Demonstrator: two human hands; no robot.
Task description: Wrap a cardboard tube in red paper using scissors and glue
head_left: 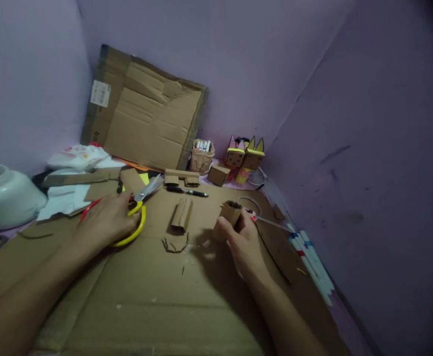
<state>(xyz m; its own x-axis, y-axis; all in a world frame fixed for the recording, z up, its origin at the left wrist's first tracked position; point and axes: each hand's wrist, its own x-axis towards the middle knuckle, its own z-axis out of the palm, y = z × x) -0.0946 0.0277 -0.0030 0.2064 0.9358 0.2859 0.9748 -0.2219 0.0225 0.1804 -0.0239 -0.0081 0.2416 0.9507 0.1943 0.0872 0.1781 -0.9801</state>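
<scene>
My left hand (107,220) rests on a pair of scissors (137,210) with yellow and red handles, fingers curled over the handles; the blades point up and right. My right hand (240,237) is closed around a small folded cardboard piece (230,213), held upright on the large cardboard sheet (157,291) that covers the work surface. A thin stick with a red mark (270,223) lies just right of that hand. Between the hands lies a folded cardboard strip (182,214), with curled cardboard offcuts (174,244) below it.
A black pen (187,191) and small cardboard blocks (181,177) lie farther back. A creased cardboard panel (146,111) leans against the wall. A woven basket of markers (202,154) and cardboard cat figures (246,155) stand in the corner. A white jar (5,195) sits at left; paper straws (313,262) at right.
</scene>
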